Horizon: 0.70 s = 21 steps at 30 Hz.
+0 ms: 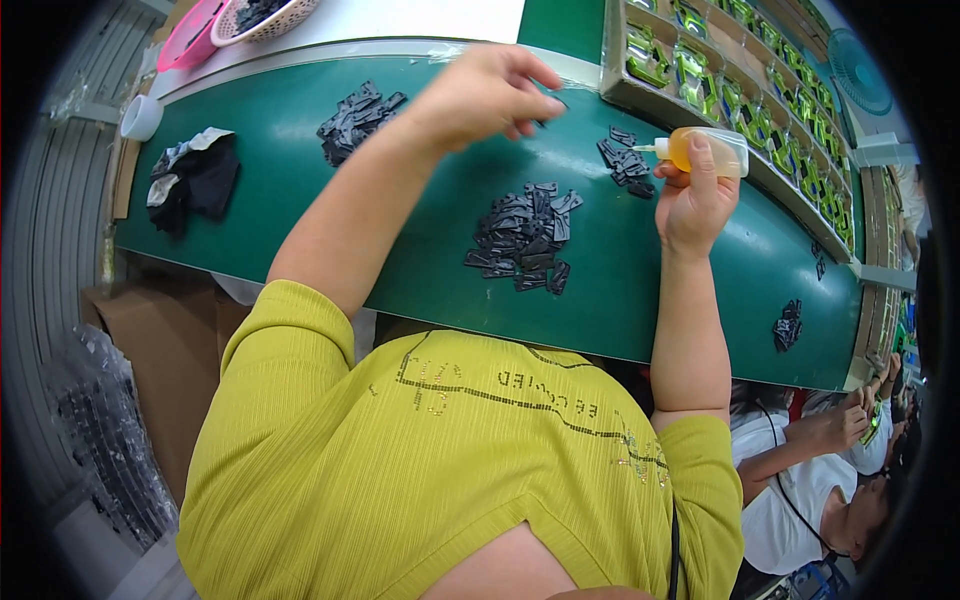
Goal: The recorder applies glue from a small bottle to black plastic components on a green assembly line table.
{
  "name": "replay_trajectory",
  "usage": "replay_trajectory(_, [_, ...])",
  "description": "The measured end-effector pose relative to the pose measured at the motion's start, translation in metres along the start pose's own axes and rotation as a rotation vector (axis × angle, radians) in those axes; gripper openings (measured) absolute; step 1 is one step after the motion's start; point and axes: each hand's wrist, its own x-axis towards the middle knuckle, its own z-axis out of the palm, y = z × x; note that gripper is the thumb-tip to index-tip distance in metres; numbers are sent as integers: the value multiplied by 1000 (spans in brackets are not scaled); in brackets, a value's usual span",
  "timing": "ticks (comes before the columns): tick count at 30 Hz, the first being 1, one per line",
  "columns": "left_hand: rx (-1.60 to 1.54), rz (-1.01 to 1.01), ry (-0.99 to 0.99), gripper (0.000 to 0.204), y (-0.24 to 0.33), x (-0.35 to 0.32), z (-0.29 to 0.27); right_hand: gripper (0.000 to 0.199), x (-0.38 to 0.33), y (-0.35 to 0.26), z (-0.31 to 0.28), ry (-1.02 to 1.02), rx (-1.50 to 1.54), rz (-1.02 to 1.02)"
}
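Observation:
My left hand (485, 95) is over the far side of the green table, its fingers closed in a pinch. A small black plastic piece (543, 123) shows at the fingertips. My right hand (697, 200) is wrapped round a clear squeeze bottle (727, 152) with amber liquid and a thin nozzle pointing left. Beneath the nozzle lies a small pile of black plastic pieces (622, 160). Between my forearms is a larger pile of such pieces (525, 235). Another pile (355, 120) lies to the left, beside my left forearm.
A partitioned carton of green-and-clear parts (690, 75) lines the table's far right edge. At left are a dark cloth (195, 180), a white cup (142, 118) and a pink basket (188, 40). Smaller black pieces (788, 325) lie at right, near a co-worker in white (800, 500).

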Motion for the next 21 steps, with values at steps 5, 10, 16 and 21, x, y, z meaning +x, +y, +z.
replay_trajectory(5, [-162,-170,-169,26,-21,11,41,13,-4,3,4,-37,-69,-33])
replay_trajectory(10, [-113,-177,-194,26,-23,14,46,14,-4,6,5,-125,-254,-96])
replay_trajectory(16, [-107,-163,-188,26,-24,15,46,14,-3,7,7,-159,-355,-117])
replay_trajectory(21, [-103,-170,-187,25,-25,13,48,16,-5,8,7,-135,-353,-118])
